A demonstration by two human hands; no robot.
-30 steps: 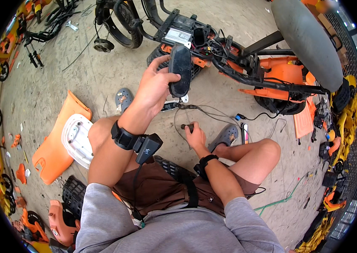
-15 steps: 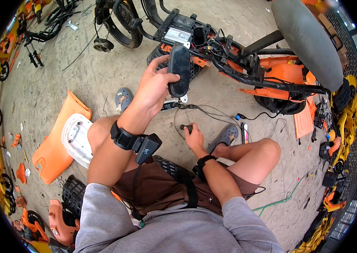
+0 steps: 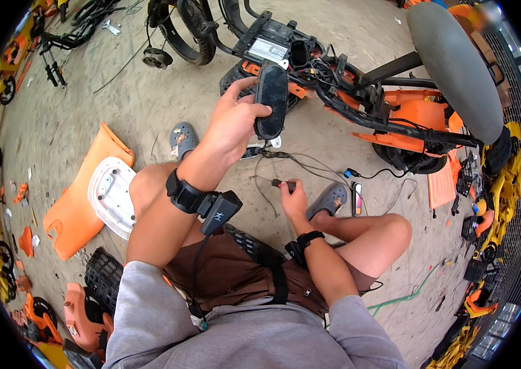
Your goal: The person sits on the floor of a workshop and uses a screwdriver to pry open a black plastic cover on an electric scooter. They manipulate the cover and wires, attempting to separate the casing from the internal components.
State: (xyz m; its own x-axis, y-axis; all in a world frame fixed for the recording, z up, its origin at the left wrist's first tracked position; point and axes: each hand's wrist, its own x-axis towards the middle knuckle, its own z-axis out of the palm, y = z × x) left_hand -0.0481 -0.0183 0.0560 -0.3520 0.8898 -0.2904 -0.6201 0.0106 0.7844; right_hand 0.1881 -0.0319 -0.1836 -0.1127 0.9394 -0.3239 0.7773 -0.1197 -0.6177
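Left hand grips a black oblong panel; right hand pinches a small dark cylindrical piece.
The left hand [image 3: 233, 120] has thumb and fingers closed on the left edge of the black oblong panel [image 3: 271, 101], held upright above the concrete floor [image 3: 180, 101], overlapping the black metal scooter frame [image 3: 359, 114] in view. The right hand [image 3: 293, 195] is closed around the small dark cylindrical piece [image 3: 279, 183], near thin grey cables [image 3: 310, 165]. At left, a shallow white plastic shell [image 3: 105, 209] shows small round fittings inside its rim, lying against a long orange plastic panel [image 3: 76, 215]; the contents of a black lattice-sided plastic crate [image 3: 102, 277] cannot be told.
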